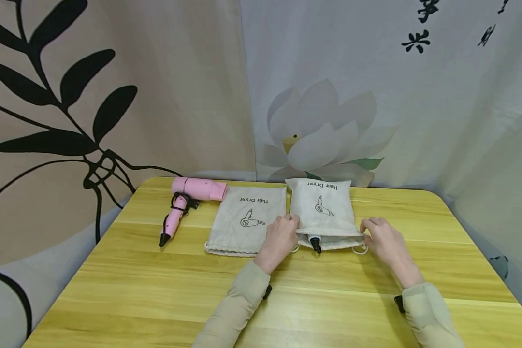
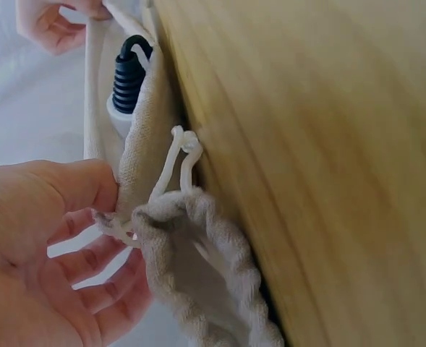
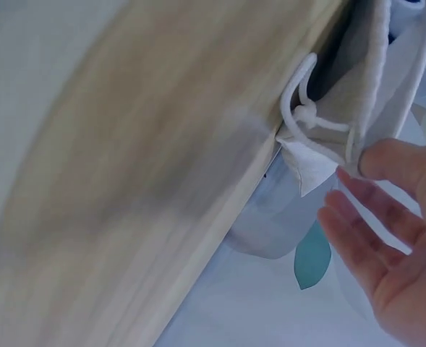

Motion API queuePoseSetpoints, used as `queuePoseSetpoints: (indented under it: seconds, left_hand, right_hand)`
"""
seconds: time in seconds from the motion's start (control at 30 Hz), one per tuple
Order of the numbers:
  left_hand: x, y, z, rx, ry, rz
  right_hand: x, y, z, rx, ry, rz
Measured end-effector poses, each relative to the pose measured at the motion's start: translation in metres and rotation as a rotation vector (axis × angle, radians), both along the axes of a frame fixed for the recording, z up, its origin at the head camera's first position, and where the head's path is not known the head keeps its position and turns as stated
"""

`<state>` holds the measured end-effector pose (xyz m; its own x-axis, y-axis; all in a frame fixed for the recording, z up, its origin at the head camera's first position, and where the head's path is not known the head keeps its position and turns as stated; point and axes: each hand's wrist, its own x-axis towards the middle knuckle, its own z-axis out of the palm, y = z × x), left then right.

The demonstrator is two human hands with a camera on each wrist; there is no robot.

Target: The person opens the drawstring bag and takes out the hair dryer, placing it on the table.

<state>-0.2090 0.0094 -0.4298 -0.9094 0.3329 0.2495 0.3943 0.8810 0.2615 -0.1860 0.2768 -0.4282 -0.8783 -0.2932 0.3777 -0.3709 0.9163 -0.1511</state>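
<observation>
A cream drawstring bag point(image 1: 324, 210) printed "Hair Dryer" lies on the table, its mouth toward me and partly spread. Out of the mouth pokes the end of a white handle with a black ribbed cord sleeve point(image 2: 129, 83); the rest is hidden inside the bag. At the mouth's left corner my left hand point(image 1: 279, 238) pinches the fabric between thumb and fingers. My right hand point(image 1: 384, 241) pinches the opposite corner, beside a knotted white drawstring loop point(image 3: 304, 112).
Left of it, a second cream bag point(image 1: 235, 224) with the same print lies flat. A pink hair dryer point(image 1: 200, 188), its black cord point(image 1: 183, 199) wound round the handle, is farther left. All rest on a wooden table point(image 1: 330, 299), with a printed curtain point(image 1: 191, 87) behind.
</observation>
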Motion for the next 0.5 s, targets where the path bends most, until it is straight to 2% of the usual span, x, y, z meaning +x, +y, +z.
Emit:
queuePoseSetpoints:
  seconds: [0.2, 0.3, 0.5]
  left_hand:
    - [0.002, 0.000, 0.000, -0.029, 0.004, -0.026]
    - [0.002, -0.002, 0.003, -0.043, -0.016, -0.040]
    - [0.000, -0.008, 0.009, -0.058, -0.047, -0.088]
  right_hand:
    - [0.000, -0.004, 0.004, -0.039, -0.080, -0.002]
    - [0.002, -0.008, 0.008, -0.060, -0.113, 0.007]
    - [0.006, -0.018, 0.014, -0.055, -0.085, 0.049]
